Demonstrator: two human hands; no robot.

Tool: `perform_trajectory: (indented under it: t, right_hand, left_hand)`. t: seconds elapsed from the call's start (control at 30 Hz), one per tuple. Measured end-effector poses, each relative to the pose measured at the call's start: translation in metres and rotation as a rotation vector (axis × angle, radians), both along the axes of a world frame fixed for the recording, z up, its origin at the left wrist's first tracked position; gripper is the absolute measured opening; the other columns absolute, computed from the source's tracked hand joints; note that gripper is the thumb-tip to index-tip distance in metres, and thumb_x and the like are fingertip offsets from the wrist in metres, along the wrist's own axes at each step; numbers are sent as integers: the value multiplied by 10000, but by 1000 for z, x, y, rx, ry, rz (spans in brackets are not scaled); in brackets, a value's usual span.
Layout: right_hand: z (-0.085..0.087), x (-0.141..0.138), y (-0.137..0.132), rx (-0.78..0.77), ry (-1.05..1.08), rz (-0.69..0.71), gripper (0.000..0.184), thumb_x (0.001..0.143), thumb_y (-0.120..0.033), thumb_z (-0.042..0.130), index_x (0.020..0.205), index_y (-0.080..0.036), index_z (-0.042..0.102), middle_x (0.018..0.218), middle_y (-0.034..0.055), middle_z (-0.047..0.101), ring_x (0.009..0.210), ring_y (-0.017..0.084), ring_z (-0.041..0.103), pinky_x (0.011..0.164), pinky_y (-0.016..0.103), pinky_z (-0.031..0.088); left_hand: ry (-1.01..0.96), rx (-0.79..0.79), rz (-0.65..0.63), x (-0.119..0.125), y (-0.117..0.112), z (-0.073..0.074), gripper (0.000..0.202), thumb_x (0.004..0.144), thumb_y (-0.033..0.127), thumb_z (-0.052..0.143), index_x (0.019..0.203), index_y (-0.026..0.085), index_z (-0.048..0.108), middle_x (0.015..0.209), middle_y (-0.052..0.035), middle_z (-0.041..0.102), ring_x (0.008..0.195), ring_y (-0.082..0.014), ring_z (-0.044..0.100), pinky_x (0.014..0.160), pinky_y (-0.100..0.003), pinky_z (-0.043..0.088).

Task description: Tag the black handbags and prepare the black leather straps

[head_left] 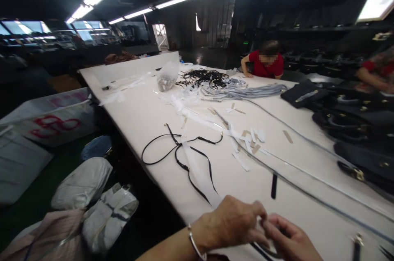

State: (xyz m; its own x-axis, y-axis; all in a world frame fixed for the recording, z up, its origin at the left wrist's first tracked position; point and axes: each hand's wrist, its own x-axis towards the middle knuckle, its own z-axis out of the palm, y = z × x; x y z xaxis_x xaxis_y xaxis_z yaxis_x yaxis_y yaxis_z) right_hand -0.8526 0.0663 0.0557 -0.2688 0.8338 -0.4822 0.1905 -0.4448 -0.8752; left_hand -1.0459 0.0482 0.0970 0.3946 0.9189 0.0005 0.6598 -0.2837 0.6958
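Left forearm [166, 250]: bare, slanting in from the bottom of the view across the left edge of the worktop [138, 117].
Left wrist [198, 232]: roughly in line with the forearm.
Left hand [232, 220]: above the worktop's near end, back of the hand up, knuckles bent, fingers curled towards the right hand [291, 240].
Right hand: close in from the opposite side, cut off by the bottom of the view, forefinger arched.
Fingertips [261, 211]: both hands' nearly meeting, slightly blurred; exact grip unclear.
Contact: whether either hand rests on the worktop cannot be told.
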Motion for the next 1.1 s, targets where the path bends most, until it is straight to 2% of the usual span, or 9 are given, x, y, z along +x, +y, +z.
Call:
perform_trajectory:
  t: [0.07,0.17,0.27,0.53,0.7,0.83,0.9,1.0,1.1]
  right_hand:
    - [12,11,-3,27,-86,-7,418,620,-555,816,633,-167,661,478,-60,407,469,69,276,438,202,230]
    - [29,20,-7,70,-121,-34,432,670,-557,781,635,-162,609,517,-64,400,501,72,287,468,205,254]
    - [42,23,-11,52,-90,-30,473,693,-612,741,667,-165,591,536,-63,411,503,77,308,478,216,271]
    - [56,30,-11,224,-225,82,455,800,-620,657,781,-166,669,624,-17,524,537,91,353,474,221,281]
    - [87,28,-4,312,-168,41,593,855,-649,599,1245,-203,624,844,55,703,476,85,320,411,218,265]
    - [126,21,-10,254,-138,55,542,836,-644,637,1180,-224,631,893,92,744,472,92,318,414,224,290]
    - [141,15,-14,217,-136,59,548,799,-676,655,1127,-237,652,871,95,747,508,121,415,435,234,325]
    - [153,3,-18,151,-126,75,549,749,-713,674,1052,-254,681,828,99,749,611,195,555,449,253,362]
    - [155,-8,-18,101,-112,126,553,717,-727,697,1008,-257,689,790,92,754,556,179,527,455,261,376]
  left_hand:
    - [-196,-150,58,2,0,1,464,710,425,854,1093,232,675,743,38,668,686,-141,621,628,-208,424]
    - [-522,-407,121,9,3,0,211,713,295,825,824,175,692,710,45,615,661,-101,541,620,-188,402]
    - [-645,-528,172,17,3,-1,164,714,266,769,727,148,656,665,45,569,640,-98,482,609,-201,378]
    - [-610,-468,186,8,-6,0,211,779,343,685,723,140,669,638,43,544,623,-99,434,600,-221,333]
    - [-695,-482,300,-16,-12,-12,320,813,438,657,720,132,665,612,36,503,589,-98,391,567,-230,290]
    - [-838,-494,326,-40,-18,-28,455,760,565,720,699,117,671,619,24,505,593,-97,385,574,-234,271]
    - [-882,-490,316,-49,-22,-35,522,742,624,727,695,107,686,657,2,540,620,-105,411,600,-238,283]
    - [-949,-491,297,-58,-28,-43,586,717,677,733,699,92,708,702,-22,565,640,-111,426,619,-247,286]
    - [-1017,-501,279,-63,-32,-49,608,684,690,760,706,83,724,724,-36,572,656,-119,434,627,-255,284]
